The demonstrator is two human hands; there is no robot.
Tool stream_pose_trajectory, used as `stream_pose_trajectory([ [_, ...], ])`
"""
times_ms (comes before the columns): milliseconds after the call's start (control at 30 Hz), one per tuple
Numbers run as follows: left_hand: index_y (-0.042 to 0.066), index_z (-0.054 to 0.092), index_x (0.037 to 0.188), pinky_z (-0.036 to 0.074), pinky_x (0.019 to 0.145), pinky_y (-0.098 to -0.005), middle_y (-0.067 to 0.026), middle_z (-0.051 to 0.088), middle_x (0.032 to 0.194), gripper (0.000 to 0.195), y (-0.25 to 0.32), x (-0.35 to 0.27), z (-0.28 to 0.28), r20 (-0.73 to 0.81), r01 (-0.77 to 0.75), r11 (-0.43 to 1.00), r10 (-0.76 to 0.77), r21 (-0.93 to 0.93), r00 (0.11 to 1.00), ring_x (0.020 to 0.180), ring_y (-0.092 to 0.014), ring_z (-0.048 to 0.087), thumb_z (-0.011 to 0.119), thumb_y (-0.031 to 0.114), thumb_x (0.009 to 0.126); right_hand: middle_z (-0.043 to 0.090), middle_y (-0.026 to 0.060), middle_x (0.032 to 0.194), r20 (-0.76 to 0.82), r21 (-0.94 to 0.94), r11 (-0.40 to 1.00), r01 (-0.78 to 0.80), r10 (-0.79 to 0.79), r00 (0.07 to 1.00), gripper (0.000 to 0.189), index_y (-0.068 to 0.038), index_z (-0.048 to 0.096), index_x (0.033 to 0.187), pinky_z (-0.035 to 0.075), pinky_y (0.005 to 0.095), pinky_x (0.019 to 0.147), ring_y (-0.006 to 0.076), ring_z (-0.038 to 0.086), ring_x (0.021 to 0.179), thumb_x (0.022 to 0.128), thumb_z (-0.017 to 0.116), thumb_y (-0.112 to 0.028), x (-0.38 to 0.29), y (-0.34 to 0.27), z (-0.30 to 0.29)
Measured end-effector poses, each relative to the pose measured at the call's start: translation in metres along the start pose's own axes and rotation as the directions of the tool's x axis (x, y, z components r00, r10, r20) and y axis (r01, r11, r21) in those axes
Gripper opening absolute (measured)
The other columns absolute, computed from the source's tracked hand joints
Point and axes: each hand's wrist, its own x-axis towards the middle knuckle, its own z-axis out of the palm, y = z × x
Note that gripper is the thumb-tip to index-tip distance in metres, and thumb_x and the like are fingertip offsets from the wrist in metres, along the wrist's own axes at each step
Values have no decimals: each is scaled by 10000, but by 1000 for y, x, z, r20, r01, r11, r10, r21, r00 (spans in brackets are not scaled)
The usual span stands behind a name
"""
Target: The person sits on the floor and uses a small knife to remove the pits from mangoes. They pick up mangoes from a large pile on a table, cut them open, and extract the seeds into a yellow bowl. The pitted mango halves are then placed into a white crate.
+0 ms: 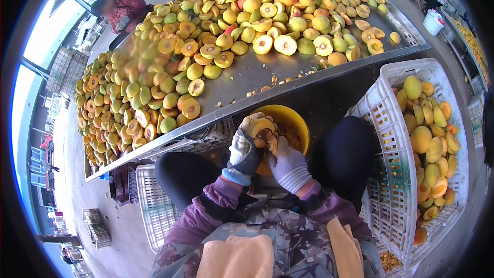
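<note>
In its worn work glove, my left hand [245, 148] grips a halved yellow peach [262, 126], cut face towards me. My right hand [287, 162], in a striped knit glove, is closed at the peach's pit area; its fingers seem to hold a small tool, mostly hidden. Both hands are over a yellow bucket [305, 127] with brownish scraps or pits inside. Beyond them, a heap of halved peaches [231, 34] covers much of a metal table [251, 73], some cut faces showing pits.
The table's raised metal rim [308, 79] runs just beyond the bucket. To my right stands a white plastic crate [397, 154] holding peach halves [434, 148]; another white crate [148, 204] is by my left knee. A person [125, 11] sits across the table.
</note>
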Motion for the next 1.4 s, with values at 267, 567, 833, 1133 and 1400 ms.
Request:
stream_pose_trajectory([
  [267, 29, 494, 1209, 520, 842, -364, -147, 606, 1094, 446, -2, -3, 2, -15, -10, 989, 8, -147, 1000, 945, -249, 613, 484, 410, 979, 630, 225, 796, 78, 238, 970, -48, 30, 997, 276, 20, 489, 1064, 525, 465, 659, 415, 635, 767, 878, 577, -163, 0, 2, 7],
  [567, 32, 523, 1202, 511, 849, -333, -129, 615, 1098, 449, 10, -5, 7, 84, -58, 998, 57, 10, 995, 960, -219, 619, 522, 406, 954, 627, 228, 969, 208, 620, 783, -51, -101, 973, 291, 23, 544, 1081, 491, 409, 811, 389, 608, 964, 891, 576, -195, 4, 12, -5],
  [833, -20, 576, 1072, 499, 820, -307, -126, 634, 1044, 539, 26, 2, -7, 157, -12, 955, -37, 297, 987, 928, -183, 605, 463, 496, 966, 624, 246, 982, 247, 436, 896, -80, -33, 969, 266, 10, 552, 1078, 502, 434, 781, 425, 616, 907, 892, 567, -179, 1, -4, -12],
  [1133, -13, 653, 859, 472, 601, -239, -84, 657, 790, 423, 21, 12, 10, -215, 134, 965, -84, 227, 973, 686, -115, 592, 523, 371, 978, 612, 247, 985, 199, 545, 838, -27, -98, 975, 235, 10, 540, 1055, 490, 464, 790, 440, 599, 926, 886, 543, -154, 3, 0, 1],
  [1400, -16, 657, 849, 462, 635, -228, -56, 648, 762, 453, 17, 8, 23, -110, -217, 922, 264, 322, 958, 658, -100, 565, 495, 382, 992, 633, 242, 1000, 258, 453, 878, -155, 38, 966, 245, 17, 556, 1071, 489, 438, 826, 421, 605, 976, 887, 531, -144, 2, -10, -8],
])
